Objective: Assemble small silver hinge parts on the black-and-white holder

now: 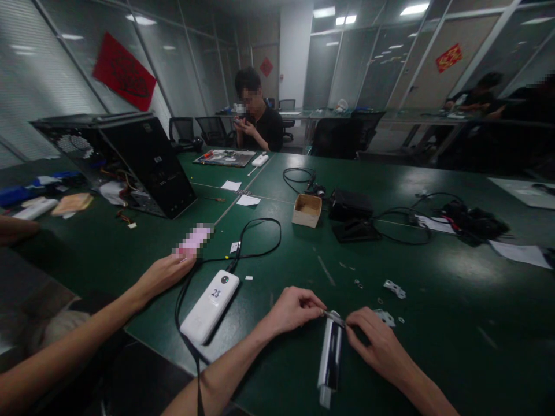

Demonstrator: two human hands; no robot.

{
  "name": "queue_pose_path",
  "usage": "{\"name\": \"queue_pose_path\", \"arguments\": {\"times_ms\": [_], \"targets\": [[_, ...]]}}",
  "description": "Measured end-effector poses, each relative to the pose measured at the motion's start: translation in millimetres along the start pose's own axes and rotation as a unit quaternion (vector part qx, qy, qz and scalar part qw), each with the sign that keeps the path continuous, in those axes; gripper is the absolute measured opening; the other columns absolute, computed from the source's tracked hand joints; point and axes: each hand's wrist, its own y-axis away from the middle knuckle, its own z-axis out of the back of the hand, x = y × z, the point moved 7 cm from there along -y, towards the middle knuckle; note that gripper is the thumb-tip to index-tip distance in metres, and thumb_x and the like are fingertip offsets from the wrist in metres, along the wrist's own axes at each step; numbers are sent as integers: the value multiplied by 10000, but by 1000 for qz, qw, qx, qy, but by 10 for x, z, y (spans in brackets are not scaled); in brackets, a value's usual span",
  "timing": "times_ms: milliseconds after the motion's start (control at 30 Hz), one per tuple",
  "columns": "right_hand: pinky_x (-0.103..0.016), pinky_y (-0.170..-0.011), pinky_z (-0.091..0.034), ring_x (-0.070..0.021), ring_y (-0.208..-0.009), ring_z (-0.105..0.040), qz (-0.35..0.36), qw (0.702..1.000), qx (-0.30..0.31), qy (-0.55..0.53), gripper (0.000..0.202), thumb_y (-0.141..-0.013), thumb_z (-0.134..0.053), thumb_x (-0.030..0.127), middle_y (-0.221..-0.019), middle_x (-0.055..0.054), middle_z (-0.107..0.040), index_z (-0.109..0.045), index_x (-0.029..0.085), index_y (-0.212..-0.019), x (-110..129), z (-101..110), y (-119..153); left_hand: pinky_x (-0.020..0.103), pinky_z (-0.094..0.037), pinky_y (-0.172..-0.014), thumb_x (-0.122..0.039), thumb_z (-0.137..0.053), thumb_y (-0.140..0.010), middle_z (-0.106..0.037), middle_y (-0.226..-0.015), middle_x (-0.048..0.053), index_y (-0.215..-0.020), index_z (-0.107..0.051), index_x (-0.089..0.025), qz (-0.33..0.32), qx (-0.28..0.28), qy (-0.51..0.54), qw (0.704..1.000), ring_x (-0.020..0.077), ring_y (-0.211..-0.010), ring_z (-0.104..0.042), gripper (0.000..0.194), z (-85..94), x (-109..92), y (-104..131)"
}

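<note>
A long black and silver metal part lies on the green table, its far end between my hands. Across that end is a small metal piece. My left hand pinches the left end of the small piece between thumb and fingers. On the right side, my right hand has its thumb and fingertips closed at the piece's other end. Several small metal plates and rings lie beyond my right hand.
A white power bank with a black cable is left of my hands. Another person's hand holds a phone at the left. Farther off are a computer case, a small cardboard box and black devices.
</note>
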Motion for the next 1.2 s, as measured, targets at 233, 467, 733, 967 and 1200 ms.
{"name": "queue_pose_path", "arguments": {"times_ms": [233, 467, 733, 967, 1200], "targets": [[-294, -629, -519, -169, -717, -597, 2, 1000, -14, 4, 120, -876, -466, 173, -786, -55, -621, -585, 190, -871, 3, 6, 0, 227, -464, -844, -233, -535, -895, -713, -1029, 26, -1055, -690, -185, -89, -32, -178, 979, 149, -916, -659, 228, -16, -129, 35], [-299, -620, -522, -176, -715, -602, -6, 1000, -18, 6, 122, -870, -465, 178, -780, -58, -621, -585, 195, -859, -13, 13, 6, 239, -472, -861, -204, -471, -925, -697, -1076, 51, -1111, -655, -164, -122, -33, -228, 965, 154, -964, -655, 264, -97, -106, 32], [-298, -622, -523, -174, -709, -605, -21, 1000, -3, 6, 126, -868, -460, 188, -784, -58, -625, -583, 200, -843, -38, 17, 8, 253, -472, -854, -165, -469, -908, -700, -1045, 59, -1104, -646, -160, -128, -7, -274, 953, 170, -949, -653, 264, -165, -67, 23], [-295, -611, -517, -173, -699, -601, -13, 1000, -18, 5, 110, -856, -474, 177, -763, -51, -614, -577, 200, -825, -56, -7, 34, 256, -461, -861, -155, -414, -933, -678, -1037, 63, -1132, -604, -160, -163, 36, -312, 935, 172, -954, -633, 276, -191, -151, 73], [-287, -612, -520, -169, -707, -601, -12, 1000, -18, 6, 102, -860, -480, 178, -775, -49, -614, -578, 199, -839, -60, -16, 34, 273, -464, -854, -142, -392, -934, -637, -1042, 84, -1171, -546, -163, -169, 52, -353, 919, 192, -975, -610, 284, -266, -159, 105]]}}
